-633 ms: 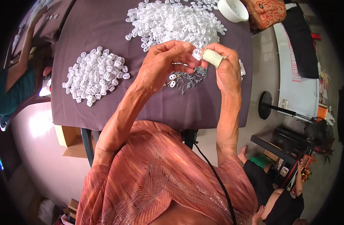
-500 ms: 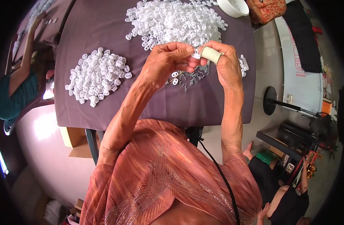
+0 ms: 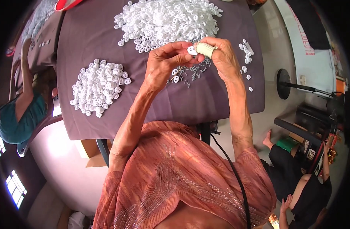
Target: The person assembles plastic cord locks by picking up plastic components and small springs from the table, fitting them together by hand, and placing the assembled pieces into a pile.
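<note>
A small white two-hole plastic piece [image 3: 191, 50] is pinched in the thumb and fingers of my left hand [image 3: 168, 61], its dark holes partly showing. Against its right side are the closed fingertips of my right hand [image 3: 222, 57]; whatever they pinch is hidden. A cream ribbed cover [image 3: 205, 49] wraps one right finger. Under my hands, many thin grey pins or springs [image 3: 194, 73], too small to tell which, lie scattered on the dark tablecloth. Two loose white pieces [image 3: 175, 79] rest beside them, close to a thin tan stick.
Beyond my hands spreads a large heap of white pieces [image 3: 167, 21]. A smaller heap [image 3: 98, 87] sits at the left, and several loose pieces [image 3: 248, 57] lie near the right edge. Another person in a teal top [image 3: 24, 118] works at the left; someone in black [image 3: 312, 194] is at lower right.
The view has shifted, bringing a red-rimmed container in at the top left. Between my fingertips the white piece has tilted a little; both hands stay together at it.
</note>
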A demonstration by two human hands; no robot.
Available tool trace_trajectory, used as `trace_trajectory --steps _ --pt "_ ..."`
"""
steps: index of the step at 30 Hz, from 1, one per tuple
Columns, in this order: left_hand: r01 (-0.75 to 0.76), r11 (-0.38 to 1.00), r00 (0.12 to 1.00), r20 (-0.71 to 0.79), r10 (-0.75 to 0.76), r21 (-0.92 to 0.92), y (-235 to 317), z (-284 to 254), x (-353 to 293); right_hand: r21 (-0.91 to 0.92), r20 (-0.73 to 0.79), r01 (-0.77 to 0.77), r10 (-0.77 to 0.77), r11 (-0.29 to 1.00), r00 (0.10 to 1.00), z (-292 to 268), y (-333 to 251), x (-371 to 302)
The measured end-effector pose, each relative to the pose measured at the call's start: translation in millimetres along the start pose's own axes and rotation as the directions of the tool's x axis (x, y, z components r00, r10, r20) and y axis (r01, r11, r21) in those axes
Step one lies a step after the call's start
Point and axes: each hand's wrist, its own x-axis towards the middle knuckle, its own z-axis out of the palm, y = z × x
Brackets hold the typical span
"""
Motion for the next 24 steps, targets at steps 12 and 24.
trace_trajectory --steps 12,24 --pt "-0.147 0.96 0.986 -0.037 0.161 0.239 -7 3 -4 -0.017 -0.013 0.009 -0.009 1.0 1.0 4 0 -6" --pt "-0.018 0.991 0.994 -0.107 0.032 0.132 -15 2 1 -0.205 -0.2 0.071 -0.112 0.976 0.973 13 5 -10"
